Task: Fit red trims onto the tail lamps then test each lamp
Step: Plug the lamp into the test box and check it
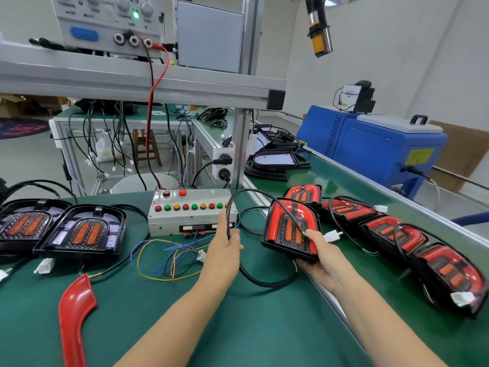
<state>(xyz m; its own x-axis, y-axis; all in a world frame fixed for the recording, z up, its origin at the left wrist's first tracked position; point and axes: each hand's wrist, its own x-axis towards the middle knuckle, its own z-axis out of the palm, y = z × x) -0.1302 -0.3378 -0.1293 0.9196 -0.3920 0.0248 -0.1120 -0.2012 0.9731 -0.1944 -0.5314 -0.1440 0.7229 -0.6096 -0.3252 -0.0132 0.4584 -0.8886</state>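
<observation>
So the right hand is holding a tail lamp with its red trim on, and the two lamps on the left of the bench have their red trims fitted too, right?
Not quite. In the head view the right hand does hold a trimmed tail lamp, but the two lamps on the left have no red trim yet.

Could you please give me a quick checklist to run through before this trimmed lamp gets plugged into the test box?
1. Red trim seated on the held lamp: ok, as far as visible.
2. Right hand holds the lamp at its lower edge: ok.
3. Left hand grips the lamp's black cable: ok.
4. Lamp's white connector free and in reach: ok.
5. Test box lead's white plug lying free on the mat: ok.
6. Power supply on, green light lit: ok.
</observation>
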